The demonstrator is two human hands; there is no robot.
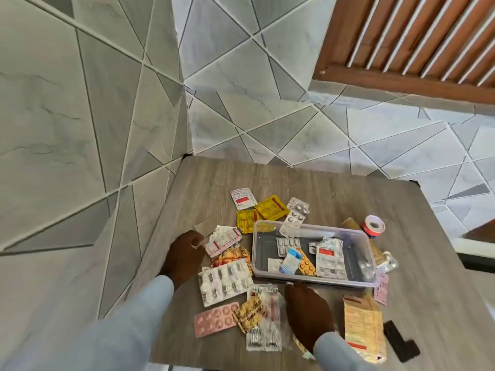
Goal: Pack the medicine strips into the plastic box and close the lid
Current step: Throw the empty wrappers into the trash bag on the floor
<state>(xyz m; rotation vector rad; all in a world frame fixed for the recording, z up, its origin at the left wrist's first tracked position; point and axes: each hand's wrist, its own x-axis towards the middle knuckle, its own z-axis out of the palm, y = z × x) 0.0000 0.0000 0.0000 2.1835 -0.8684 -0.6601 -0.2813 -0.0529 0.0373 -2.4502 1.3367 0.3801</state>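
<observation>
A clear plastic box [356, 282] stands open on the wooden table [294, 178], with several medicine strips [329, 258] lying inside. More strips are scattered left and in front of it: yellow sachets [270, 208], a large silver strip [225, 283] and a pink strip [215, 318]. My left hand [183, 257] has its fingers curled at the left end of a white and red strip [223, 238]. My right hand [308, 313] lies palm down just before the box's near wall, over a heap of strips [263, 317]. Its fingers are hidden. No lid is visible.
A red and white tape roll [373, 226] stands behind the box's right end. A tall beige packet [363, 328] and a black block [400, 341] lie at the front right. Tiled walls close in on the left and behind the table. The table's front edge is near my wrists.
</observation>
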